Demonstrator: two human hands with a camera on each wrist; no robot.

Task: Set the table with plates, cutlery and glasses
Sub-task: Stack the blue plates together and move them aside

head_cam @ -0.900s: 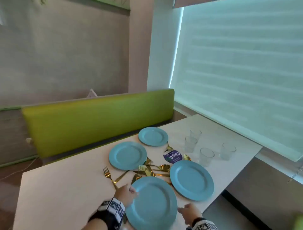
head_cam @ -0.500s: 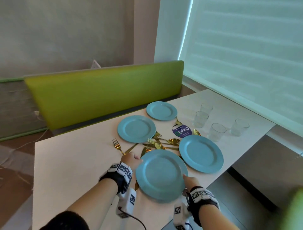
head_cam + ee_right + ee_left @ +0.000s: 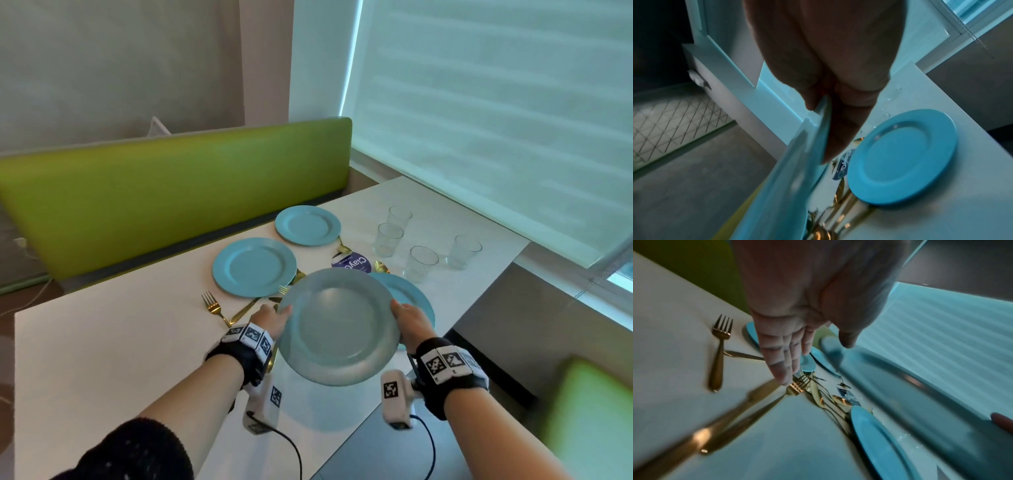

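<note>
left hand (image 3: 270, 320) and right hand (image 3: 409, 317) are pinching a round blue plate (image 3: 337, 325) above the white table (image 3: 102, 342); three blue plates (image 3: 254, 266), gold cutlery (image 3: 214, 306) and clear glasses (image 3: 423, 262) are waiting clustered, unplaced.

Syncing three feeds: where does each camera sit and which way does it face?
Head: on the head, facing forward-down at the table; forearms, left hand and right hand show, holding the lifted plate.
Left wrist: faces along the left hand toward gold cutlery.
Right wrist: faces along the right hand pinching the lifted plate.
Shared: lifted plate, all three.
</note>
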